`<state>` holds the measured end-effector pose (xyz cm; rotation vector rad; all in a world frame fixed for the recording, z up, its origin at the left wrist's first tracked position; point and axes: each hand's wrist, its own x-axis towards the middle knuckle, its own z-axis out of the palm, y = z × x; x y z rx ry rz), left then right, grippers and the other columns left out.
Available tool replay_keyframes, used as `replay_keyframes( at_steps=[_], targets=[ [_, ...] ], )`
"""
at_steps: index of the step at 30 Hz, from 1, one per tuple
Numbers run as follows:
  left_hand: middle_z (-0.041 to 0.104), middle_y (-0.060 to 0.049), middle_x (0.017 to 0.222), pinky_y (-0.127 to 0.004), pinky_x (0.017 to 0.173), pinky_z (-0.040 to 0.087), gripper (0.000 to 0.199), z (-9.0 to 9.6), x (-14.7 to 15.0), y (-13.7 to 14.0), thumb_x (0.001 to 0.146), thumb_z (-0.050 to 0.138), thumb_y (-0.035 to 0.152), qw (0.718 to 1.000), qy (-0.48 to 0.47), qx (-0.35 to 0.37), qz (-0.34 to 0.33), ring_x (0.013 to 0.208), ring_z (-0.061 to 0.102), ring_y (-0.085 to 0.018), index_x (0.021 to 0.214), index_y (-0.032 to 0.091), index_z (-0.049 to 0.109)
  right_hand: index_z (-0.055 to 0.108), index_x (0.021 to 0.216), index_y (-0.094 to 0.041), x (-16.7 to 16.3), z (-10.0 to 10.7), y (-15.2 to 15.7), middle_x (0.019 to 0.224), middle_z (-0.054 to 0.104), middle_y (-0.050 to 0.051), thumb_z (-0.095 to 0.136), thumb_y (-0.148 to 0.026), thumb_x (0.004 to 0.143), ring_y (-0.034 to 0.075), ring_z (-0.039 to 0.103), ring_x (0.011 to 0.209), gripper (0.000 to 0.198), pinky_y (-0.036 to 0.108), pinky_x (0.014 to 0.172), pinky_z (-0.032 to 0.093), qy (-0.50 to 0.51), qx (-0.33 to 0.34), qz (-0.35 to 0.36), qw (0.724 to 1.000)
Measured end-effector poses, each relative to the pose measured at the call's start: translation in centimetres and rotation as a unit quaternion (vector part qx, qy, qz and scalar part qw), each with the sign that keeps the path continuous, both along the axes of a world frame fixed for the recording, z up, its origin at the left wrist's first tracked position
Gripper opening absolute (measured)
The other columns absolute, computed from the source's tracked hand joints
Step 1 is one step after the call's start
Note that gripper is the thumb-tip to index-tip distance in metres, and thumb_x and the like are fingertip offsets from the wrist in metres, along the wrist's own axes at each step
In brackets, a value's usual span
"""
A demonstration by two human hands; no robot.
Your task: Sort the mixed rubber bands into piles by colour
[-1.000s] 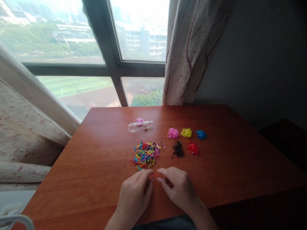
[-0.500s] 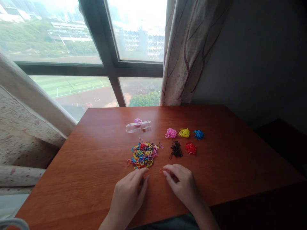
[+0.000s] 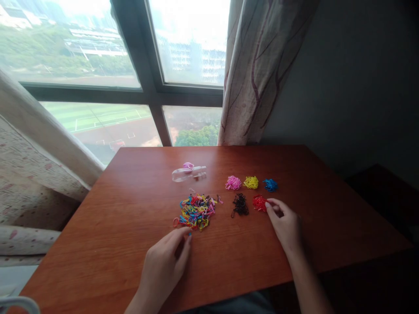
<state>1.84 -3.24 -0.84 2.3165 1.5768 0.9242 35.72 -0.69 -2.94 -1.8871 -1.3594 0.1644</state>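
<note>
A mixed heap of small pear-shaped safety pins point(image 3: 198, 210) in many colours lies mid-table. My left hand point(image 3: 168, 255) is at its near edge, thumb and forefinger closed on a blue safety pin point(image 3: 190, 234), of which only a bit shows. To the right, my right hand point(image 3: 284, 224) has its fingertips pinched at the right edge of the red safety pin pile point(image 3: 259, 203); the red pin in them is mostly hidden. Beside that pile sit black safety pins point(image 3: 240, 205). Behind them are pink pins point(image 3: 233, 182), yellow pins point(image 3: 251, 182) and blue pins point(image 3: 270, 185).
A clear plastic bottle-like container point(image 3: 186, 173) with a pink part lies behind the mixed heap. The wooden table point(image 3: 108, 226) meets a window point(image 3: 190, 96) with curtains point(image 3: 252, 74) at the back. A pale curved object point(image 3: 19, 302) shows at lower left.
My right hand has moved right and away from me, carrying a red pin to the red pile. My left hand has shifted slightly left and now pinches a blue pin.
</note>
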Motion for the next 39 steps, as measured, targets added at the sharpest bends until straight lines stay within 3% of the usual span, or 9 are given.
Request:
replay_keyframes(
  at_steps=[11, 16, 21, 24, 31, 39],
  targets=[
    [0.076, -0.002, 0.091, -0.024, 0.069, 0.057, 0.017, 0.0, -0.1, -0.3, 0.092, 0.052, 0.026, 1.0, -0.013, -0.006, 0.006, 0.077, 0.073, -0.017, 0.1, 0.022, 0.067, 0.074, 0.095, -0.017, -1.7, 0.3, -1.2, 0.071, 0.071, 0.006, 0.057, -0.049, 0.089, 0.019, 0.065, 0.061, 0.037, 0.028, 0.058, 0.05, 0.006, 0.017, 0.019, 1.0],
    [0.076, -0.001, 0.085, -0.023, 0.064, 0.055, 0.017, 0.3, 0.0, -0.4, 0.091, 0.051, 0.027, 0.999, -0.013, -0.014, 0.037, 0.07, 0.072, -0.016, 0.095, 0.022, 0.067, 0.071, 0.089, -0.02, -6.5, 1.4, -2.3, 0.08, 0.074, 0.006, 0.054, -0.036, 0.093, 0.018, 0.068, 0.066, 0.024, 0.026, 0.061, 0.053, 0.026, 0.056, 0.129, 0.99],
    [0.075, 0.0, 0.077, -0.022, 0.056, 0.052, 0.019, 0.5, 0.2, -0.3, 0.091, 0.05, 0.03, 0.996, 0.018, -0.017, 0.083, 0.063, 0.07, -0.015, 0.094, 0.022, 0.067, 0.069, 0.09, -0.021, -10.4, 1.3, -2.7, 0.078, 0.072, 0.005, 0.05, -0.027, 0.096, 0.017, 0.066, 0.065, 0.021, 0.026, 0.062, 0.051, 0.025, 0.039, 0.253, 0.966],
    [0.077, -0.001, 0.086, -0.023, 0.058, 0.053, 0.021, 0.4, 0.3, -0.3, 0.091, 0.05, 0.029, 0.994, 0.06, -0.019, 0.086, 0.07, 0.073, -0.017, 0.102, 0.022, 0.066, 0.069, 0.09, -0.021, -11.2, 0.7, -2.7, 0.079, 0.071, 0.004, 0.05, -0.025, 0.096, 0.017, 0.066, 0.068, 0.02, 0.027, 0.066, 0.051, 0.008, 0.025, 0.287, 0.958],
    [0.077, 0.0, 0.097, -0.028, 0.065, 0.055, 0.021, 0.3, 0.4, -0.3, 0.091, 0.049, 0.026, 0.994, 0.095, -0.03, 0.054, 0.083, 0.074, -0.02, 0.105, 0.024, 0.065, 0.068, 0.09, -0.022, -11.1, 0.5, -2.7, 0.081, 0.071, 0.004, 0.051, -0.021, 0.095, 0.018, 0.067, 0.073, 0.017, 0.027, 0.071, 0.05, 0.004, 0.0, 0.297, 0.955],
    [0.076, -0.001, 0.095, -0.026, 0.066, 0.055, 0.02, 0.5, 0.3, -0.3, 0.091, 0.049, 0.024, 0.996, 0.079, -0.036, 0.008, 0.08, 0.073, -0.019, 0.1, 0.025, 0.066, 0.069, 0.09, -0.022, -11.1, 0.6, -2.8, 0.082, 0.071, 0.004, 0.052, -0.021, 0.094, 0.018, 0.067, 0.074, 0.017, 0.028, 0.071, 0.051, 0.012, 0.007, 0.295, 0.956]
  ],
)
